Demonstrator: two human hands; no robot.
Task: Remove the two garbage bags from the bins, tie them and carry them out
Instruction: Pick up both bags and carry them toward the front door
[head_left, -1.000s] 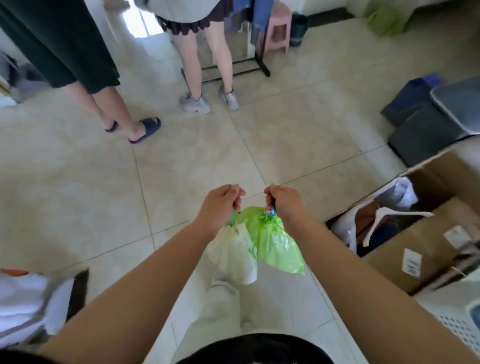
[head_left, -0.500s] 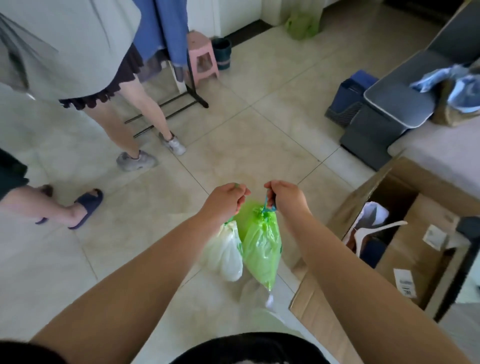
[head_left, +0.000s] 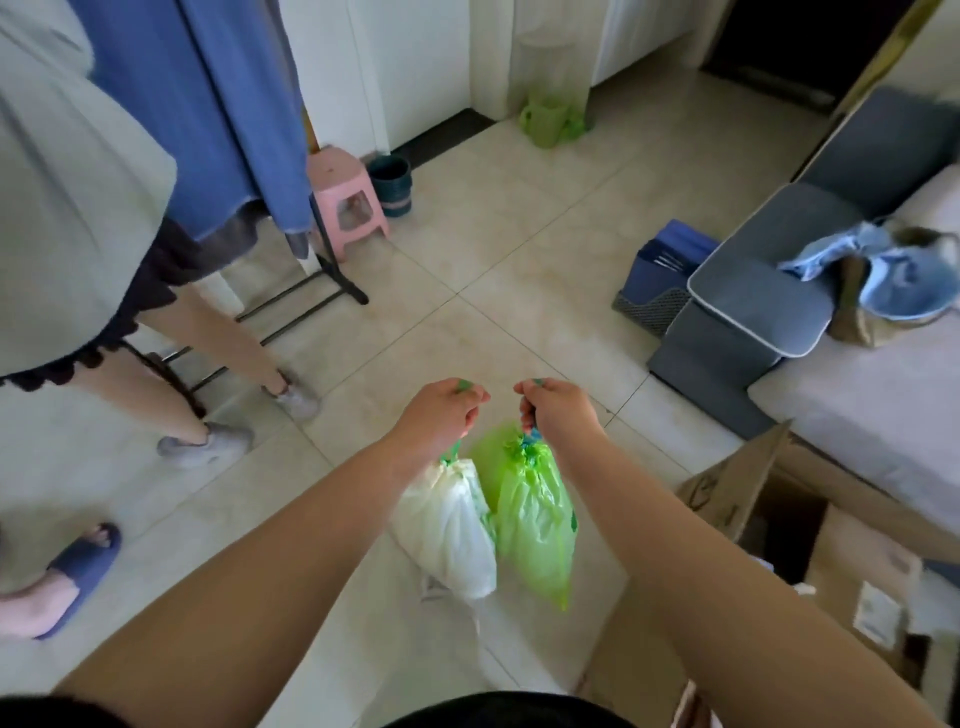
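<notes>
At far left we note a foot in a blue slipper (head_left: 78, 571) on the tiled floor (head_left: 498, 291), then a bystander's legs in grey sneakers (head_left: 208, 441) beside a black rack (head_left: 311, 291) hung with blue cloth. A pink stool (head_left: 345, 200) and a dark teal bin (head_left: 392, 184) stand by the wall behind it.

Centre: our left hand (head_left: 441, 415) is fisted, fingers curled tight on the green drawstring of the white garbage bag (head_left: 449, 530). Our right hand (head_left: 558, 413) is likewise fisted, clamped on the cinched neck of the green garbage bag (head_left: 535, 519). Both bags hang clear of the floor, touching side by side, between our forearms.

Right: an open cardboard box (head_left: 737, 493) lies near the green bag; beyond it are a grey sofa (head_left: 758, 291) and a blue basket (head_left: 660, 270).
</notes>
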